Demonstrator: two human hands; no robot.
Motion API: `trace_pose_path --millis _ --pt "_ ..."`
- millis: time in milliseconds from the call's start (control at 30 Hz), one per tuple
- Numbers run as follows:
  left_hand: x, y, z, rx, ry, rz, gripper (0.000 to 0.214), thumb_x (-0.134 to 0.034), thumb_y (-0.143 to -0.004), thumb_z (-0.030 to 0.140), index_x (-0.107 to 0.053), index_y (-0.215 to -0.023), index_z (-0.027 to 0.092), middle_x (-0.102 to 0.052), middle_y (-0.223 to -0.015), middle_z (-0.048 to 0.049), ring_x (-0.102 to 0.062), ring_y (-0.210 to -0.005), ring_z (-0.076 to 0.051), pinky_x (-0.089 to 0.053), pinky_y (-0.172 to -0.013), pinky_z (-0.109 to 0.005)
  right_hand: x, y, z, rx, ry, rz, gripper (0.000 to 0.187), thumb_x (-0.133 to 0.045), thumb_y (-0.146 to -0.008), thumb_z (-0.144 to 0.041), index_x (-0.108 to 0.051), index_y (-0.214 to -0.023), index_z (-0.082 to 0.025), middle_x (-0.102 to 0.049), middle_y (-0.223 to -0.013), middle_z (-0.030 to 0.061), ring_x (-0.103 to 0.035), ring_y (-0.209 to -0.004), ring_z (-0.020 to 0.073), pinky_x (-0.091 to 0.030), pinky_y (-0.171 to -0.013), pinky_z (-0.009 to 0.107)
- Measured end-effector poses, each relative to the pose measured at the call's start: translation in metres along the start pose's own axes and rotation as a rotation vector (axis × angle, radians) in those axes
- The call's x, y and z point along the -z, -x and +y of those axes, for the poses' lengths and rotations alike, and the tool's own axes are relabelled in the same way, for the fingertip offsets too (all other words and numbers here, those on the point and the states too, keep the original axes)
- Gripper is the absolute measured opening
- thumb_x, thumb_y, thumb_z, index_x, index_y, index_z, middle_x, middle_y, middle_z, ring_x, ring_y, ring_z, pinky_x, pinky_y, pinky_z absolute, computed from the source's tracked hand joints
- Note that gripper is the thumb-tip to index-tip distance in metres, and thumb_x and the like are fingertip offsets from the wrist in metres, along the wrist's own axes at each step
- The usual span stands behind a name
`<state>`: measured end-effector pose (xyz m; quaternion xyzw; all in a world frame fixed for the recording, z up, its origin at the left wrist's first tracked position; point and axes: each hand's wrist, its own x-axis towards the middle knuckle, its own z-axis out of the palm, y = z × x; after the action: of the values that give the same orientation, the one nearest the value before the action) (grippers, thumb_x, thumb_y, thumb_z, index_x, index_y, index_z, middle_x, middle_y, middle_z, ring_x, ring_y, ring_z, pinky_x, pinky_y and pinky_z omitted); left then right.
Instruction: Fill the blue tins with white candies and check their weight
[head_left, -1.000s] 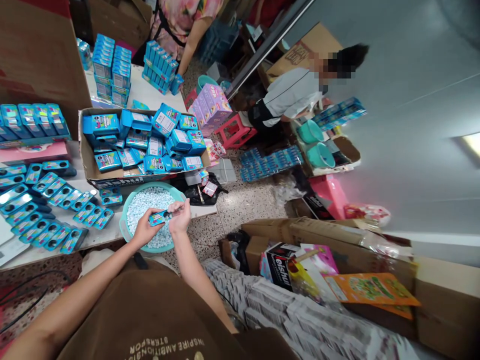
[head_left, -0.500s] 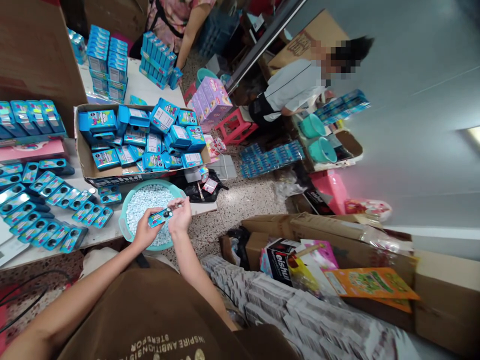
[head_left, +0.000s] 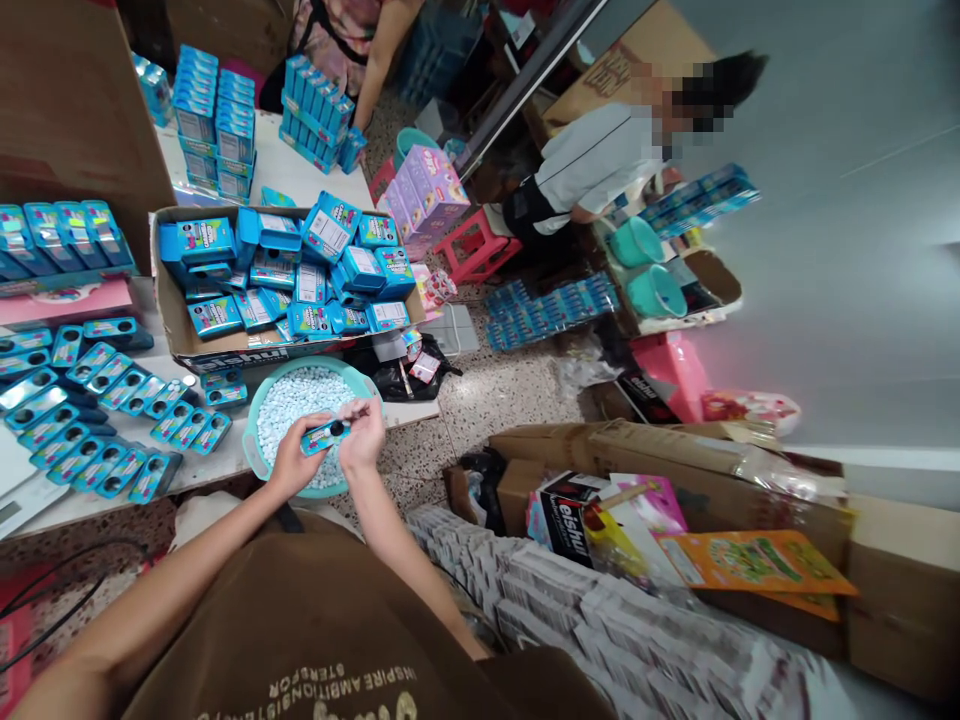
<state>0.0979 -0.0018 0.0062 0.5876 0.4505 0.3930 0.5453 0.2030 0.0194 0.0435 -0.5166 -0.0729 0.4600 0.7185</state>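
Note:
My left hand grips a small blue candy box, tilted, with its round dark hole facing up. Close against the hole end is my right hand, its fingers curled into a cup; a few small white candies seem to lie in it, mostly hidden by the fingers. Both hands are over a turquoise basin full of white candies. To the left, several blue boxes with round holes stand in rows on the white table.
Behind the basin is a carton heaped with blue boxes. Stacked boxes stand farther back. Two other people work beyond, near a red stool. At right are stacked flat cartons and a large cardboard box.
White pieces seen at the box's hole earlier no longer show there, and the hole looks dark. My hands have barely moved; the whole view has shifted slightly.

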Motion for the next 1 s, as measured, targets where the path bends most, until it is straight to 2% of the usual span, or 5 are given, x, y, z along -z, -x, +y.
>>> trace_pose_path --millis 167,533,700,900,1000 --pt "0.0 -0.002 -0.001 0.062 -0.092 -0.039 0.031 -0.059 -0.074 0.023 -0.053 -0.104 0.02 -0.062 -0.11 -0.006 -0.057 -0.107 -0.02 -0.044 -0.093 -0.034 0.002 0.0 0.007 0.019 0.084 0.016 0.037 -0.048 -0.082 -0.048 -0.048 -0.059 -0.02 -0.049 -0.051 -0.0038 -0.049 -0.051 0.0094 -0.042 -0.056 0.024" --pt "0.003 -0.01 -0.001 0.07 -0.218 -0.023 0.032 -0.064 -0.071 0.027 -0.055 -0.101 0.021 -0.064 -0.102 -0.0048 -0.06 -0.098 -0.022 -0.045 -0.086 -0.035 0.014 0.004 0.019 0.078 0.262 -0.04 0.037 -0.04 -0.086 -0.044 -0.057 -0.066 -0.019 -0.066 -0.065 0.0012 -0.065 -0.079 0.0177 -0.046 -0.085 0.034" --pt "0.005 -0.013 0.002 0.043 -0.28 -0.029 0.031 -0.064 -0.07 0.024 -0.056 -0.1 0.021 -0.064 -0.1 -0.0052 -0.06 -0.096 -0.023 -0.045 -0.085 -0.036 0.013 0.007 0.017 0.064 0.32 -0.093 0.04 -0.034 -0.089 -0.044 -0.062 -0.075 -0.018 -0.071 -0.075 0.0036 -0.065 -0.08 0.0172 -0.047 -0.084 0.033" --pt "0.008 -0.016 -0.001 0.123 -0.196 0.019 0.031 -0.065 -0.068 0.027 -0.054 -0.097 0.021 -0.064 -0.099 -0.003 -0.061 -0.093 -0.021 -0.047 -0.082 -0.034 0.015 0.011 0.012 0.146 0.473 -0.359 0.035 -0.037 -0.09 -0.042 -0.065 -0.094 -0.019 -0.07 -0.096 0.0049 -0.063 -0.096 0.0182 -0.045 -0.092 0.033" --pt "0.011 -0.015 -0.002 0.146 -0.198 0.034 0.032 -0.065 -0.069 0.028 -0.054 -0.098 0.021 -0.064 -0.098 -0.0025 -0.061 -0.09 -0.02 -0.047 -0.081 -0.033 0.017 0.009 0.011 0.173 0.505 -0.386 0.033 -0.038 -0.091 -0.039 -0.064 -0.096 -0.019 -0.068 -0.101 0.0052 -0.061 -0.101 0.0179 -0.043 -0.096 0.034"
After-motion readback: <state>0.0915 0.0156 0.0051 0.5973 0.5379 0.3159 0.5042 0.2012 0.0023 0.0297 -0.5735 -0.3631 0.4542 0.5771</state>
